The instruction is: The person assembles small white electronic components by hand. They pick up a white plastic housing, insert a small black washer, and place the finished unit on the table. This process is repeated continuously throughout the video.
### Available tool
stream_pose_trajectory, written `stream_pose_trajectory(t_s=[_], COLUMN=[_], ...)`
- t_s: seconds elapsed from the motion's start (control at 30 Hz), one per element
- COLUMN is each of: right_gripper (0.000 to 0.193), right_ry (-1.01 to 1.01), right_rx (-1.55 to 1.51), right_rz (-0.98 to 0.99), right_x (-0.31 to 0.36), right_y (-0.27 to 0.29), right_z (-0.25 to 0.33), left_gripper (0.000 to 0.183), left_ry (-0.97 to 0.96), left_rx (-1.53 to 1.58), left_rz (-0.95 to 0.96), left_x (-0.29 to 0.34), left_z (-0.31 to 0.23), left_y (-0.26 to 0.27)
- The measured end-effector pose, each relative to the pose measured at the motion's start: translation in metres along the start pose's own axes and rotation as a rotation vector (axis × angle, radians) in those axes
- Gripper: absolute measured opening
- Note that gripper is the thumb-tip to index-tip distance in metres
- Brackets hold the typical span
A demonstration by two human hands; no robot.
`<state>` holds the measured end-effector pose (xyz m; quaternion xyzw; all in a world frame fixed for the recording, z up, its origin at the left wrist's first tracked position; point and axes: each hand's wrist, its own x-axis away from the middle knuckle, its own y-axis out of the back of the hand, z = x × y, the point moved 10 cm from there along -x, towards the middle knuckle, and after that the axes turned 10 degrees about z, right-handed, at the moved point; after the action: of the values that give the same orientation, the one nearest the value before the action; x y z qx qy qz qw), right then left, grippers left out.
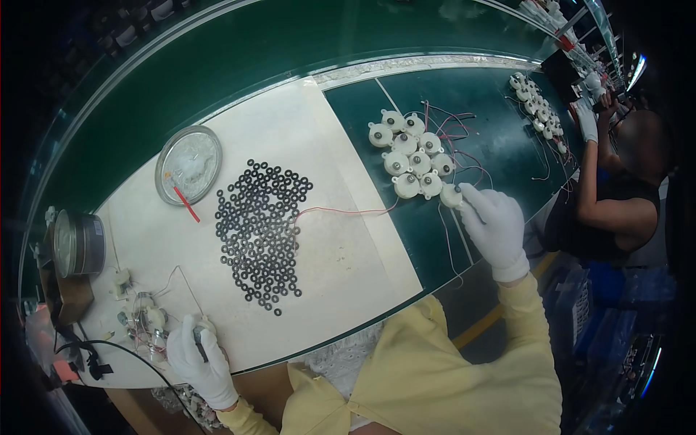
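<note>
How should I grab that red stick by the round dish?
Probably pinch the red stick by its lower end, coming from the near side: it looks thin, and that end pokes past the rim of the round dish, over the white tabletop.

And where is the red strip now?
In the head view, the red strip is left of centre, crossing the lower edge of the round metal dish, beside the black rings.

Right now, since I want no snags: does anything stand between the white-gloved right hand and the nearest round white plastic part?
Nothing visible does: the white-gloved right hand has its fingers against the round white plastic part, beside the cluster of similar parts.
</note>
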<state>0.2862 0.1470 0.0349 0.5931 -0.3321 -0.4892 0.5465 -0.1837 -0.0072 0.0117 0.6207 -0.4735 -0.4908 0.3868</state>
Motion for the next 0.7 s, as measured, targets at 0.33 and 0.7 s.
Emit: stream_pose_trajectory(t_s=[0.33, 0.7], right_gripper=[0.026, 0.019], right_ry=[-0.054, 0.018], right_rx=[-0.262, -0.113], right_rz=[-0.057, -0.127], right_x=[0.000, -0.009], right_y=[0.022, 0.013], right_z=[0.019, 0.005], left_gripper=[0.034, 0.035], left_ry=[0.020, 0.013], left_rx=[0.005, 0.001], left_rz=[0.023, 0.044], left_x=[0.001, 0.001], left_z=[0.003, 0.003], left_y=[-0.001, -0.002])
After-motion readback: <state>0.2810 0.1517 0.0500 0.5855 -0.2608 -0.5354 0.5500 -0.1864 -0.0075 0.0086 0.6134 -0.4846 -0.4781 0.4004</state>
